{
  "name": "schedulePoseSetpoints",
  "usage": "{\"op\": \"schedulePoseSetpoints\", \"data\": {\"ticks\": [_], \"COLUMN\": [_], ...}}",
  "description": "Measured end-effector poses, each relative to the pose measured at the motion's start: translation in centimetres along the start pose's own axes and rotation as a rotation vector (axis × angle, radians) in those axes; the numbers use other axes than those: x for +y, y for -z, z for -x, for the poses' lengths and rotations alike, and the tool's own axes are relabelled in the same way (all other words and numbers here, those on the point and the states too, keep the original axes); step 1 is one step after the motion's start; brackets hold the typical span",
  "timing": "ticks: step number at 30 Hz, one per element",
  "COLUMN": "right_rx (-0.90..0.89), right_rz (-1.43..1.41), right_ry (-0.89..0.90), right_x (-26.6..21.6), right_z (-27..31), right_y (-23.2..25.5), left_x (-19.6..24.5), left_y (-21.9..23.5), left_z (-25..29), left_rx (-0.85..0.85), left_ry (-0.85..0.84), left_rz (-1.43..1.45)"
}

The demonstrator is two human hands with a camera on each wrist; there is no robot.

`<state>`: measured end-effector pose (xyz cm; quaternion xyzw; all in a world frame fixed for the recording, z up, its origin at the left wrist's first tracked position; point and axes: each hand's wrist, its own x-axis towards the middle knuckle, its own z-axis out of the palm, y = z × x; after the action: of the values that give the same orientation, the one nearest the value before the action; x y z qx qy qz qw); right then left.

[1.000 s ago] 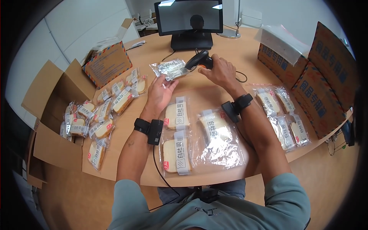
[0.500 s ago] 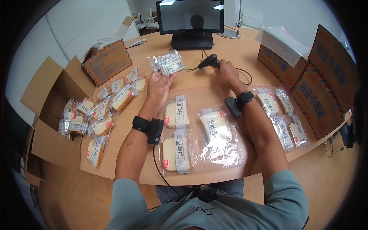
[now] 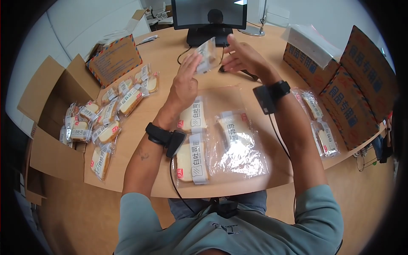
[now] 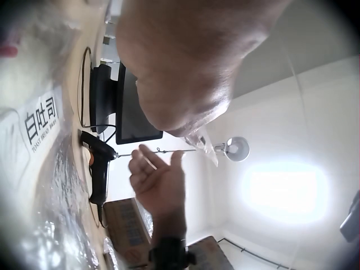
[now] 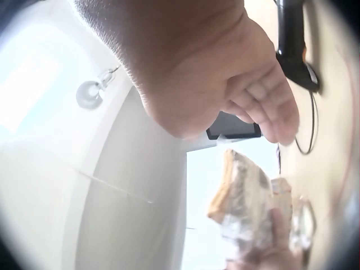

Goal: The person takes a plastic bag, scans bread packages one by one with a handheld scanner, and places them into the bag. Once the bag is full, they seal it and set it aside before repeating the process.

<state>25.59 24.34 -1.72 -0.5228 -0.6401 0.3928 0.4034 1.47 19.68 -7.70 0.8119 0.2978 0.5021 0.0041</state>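
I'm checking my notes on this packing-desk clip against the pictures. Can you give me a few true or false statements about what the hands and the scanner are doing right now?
1. The left hand holds a wrapped bread packet up off the table. True.
2. The right hand grips the barcode scanner. False: the scanner lies on the table and the right hand is open above it, holding nothing.
3. A monitor stands at the far edge of the table. True.
4. The open cardboard box on the person's left holds no packets. False: several bread packets lie in it and spill onto the table.
5. Both wrists wear a black strapped camera. True.
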Motion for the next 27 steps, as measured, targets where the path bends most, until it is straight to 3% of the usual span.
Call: {"op": "schedulePoseSetpoints", "data": {"ticks": [2,3,7,10,12,13,15,16,18,19,21,23,25,27], "right_rx": [-0.315,-0.459,-0.411,-0.255,-0.169,-0.078,-0.066,-0.051,-0.009,0.029,0.044,0.064,-0.039,-0.059], "right_rz": [-0.414,-0.366,-0.337,-0.526,-0.650,-0.613,-0.536,-0.460,-0.428,-0.399,-0.348,-0.301,-0.259,-0.244], "right_ry": [-0.072,-0.021,0.022,-0.068,-0.074,-0.063,-0.039,-0.017,0.009,0.033,0.082,0.127,0.267,0.274], "right_x": [-1.3,-0.3,0.8,1.1,2.2,2.4,2.7,2.8,2.9,3.0,3.2,3.4,3.7,3.7], "right_z": [0.3,-1.4,-2.3,-1.7,-1.9,-1.6,-1.4,-1.2,-1.0,-1.2,-2.2,-2.7,-3.1,-4.0], "right_y": [-0.4,-0.1,-0.2,0.8,2.8,3.0,3.3,3.3,2.6,2.2,1.2,0.3,-0.4,-1.3], "left_x": [0.5,0.8,1.4,0.6,-0.7,-1.2,-2.3,-2.5,-2.9,-2.9,-3.1,-3.1,-3.1,-3.3], "left_y": [0.1,0.1,0.3,0.3,0.2,0.4,0.6,0.6,0.4,0.2,-0.2,-0.6,-0.9,-1.1], "left_z": [0.1,0.1,0.1,0.6,1.4,1.6,2.1,2.3,2.5,2.4,2.1,2.2,2.0,1.5], "left_rx": [-0.055,-0.107,-0.188,-0.179,-0.049,-0.045,-0.101,-0.101,-0.370,-0.367,-0.560,-0.540,-0.520,-0.584], "left_ry": [-0.077,-0.151,-0.218,-0.211,-0.096,-0.095,0.211,0.211,0.455,0.456,0.487,0.513,0.532,0.520], "left_rz": [-0.043,-0.087,-0.151,-0.225,-0.249,-0.251,-0.219,-0.218,-0.022,-0.021,-0.018,0.036,0.092,0.027]}}
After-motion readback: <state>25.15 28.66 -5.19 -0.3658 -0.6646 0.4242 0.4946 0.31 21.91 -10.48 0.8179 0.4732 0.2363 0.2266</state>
